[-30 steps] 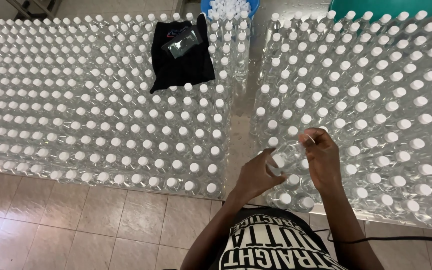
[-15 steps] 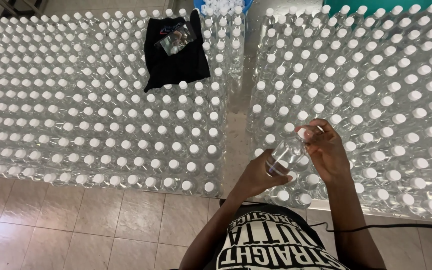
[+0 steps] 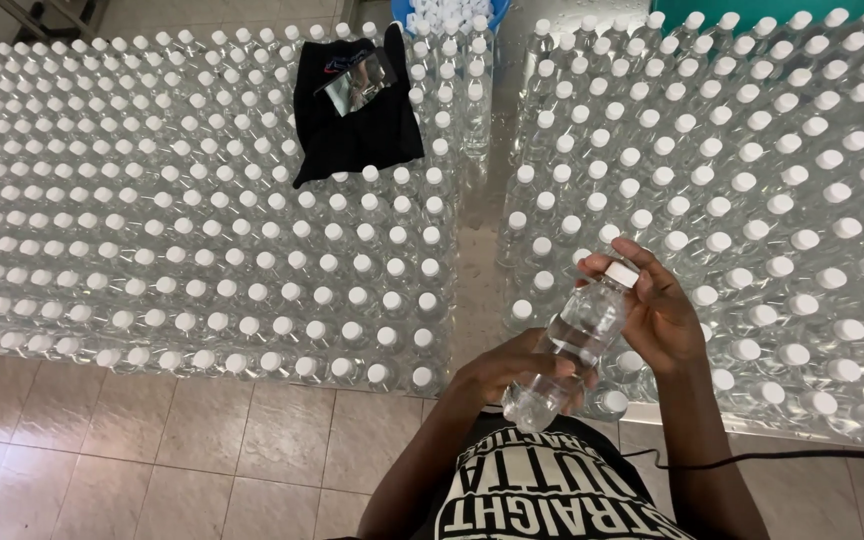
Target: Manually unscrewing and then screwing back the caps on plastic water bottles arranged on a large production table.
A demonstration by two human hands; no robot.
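Observation:
My left hand (image 3: 514, 371) grips the lower body of a clear plastic bottle (image 3: 570, 345) that is tilted, its base toward me. My right hand (image 3: 654, 303) is wrapped around the bottle's neck with fingers on its white cap (image 3: 620, 274). Both hands hold the bottle in front of my chest, above the near edge of the right block of bottles (image 3: 752, 180). The bottle looks filled with clear liquid.
Several rows of capped clear bottles stand on the floor in two large blocks, the left block (image 3: 152, 220) and the right one, with a narrow wet gap (image 3: 482, 230) between. A black cloth with a shiny packet (image 3: 357, 105) lies on the left block. Tiled floor (image 3: 152, 450) is nearest me.
The view shifted slightly. The bottle has come a little lower and closer to my chest, with both hands still on it and the right fingers working at the cap.

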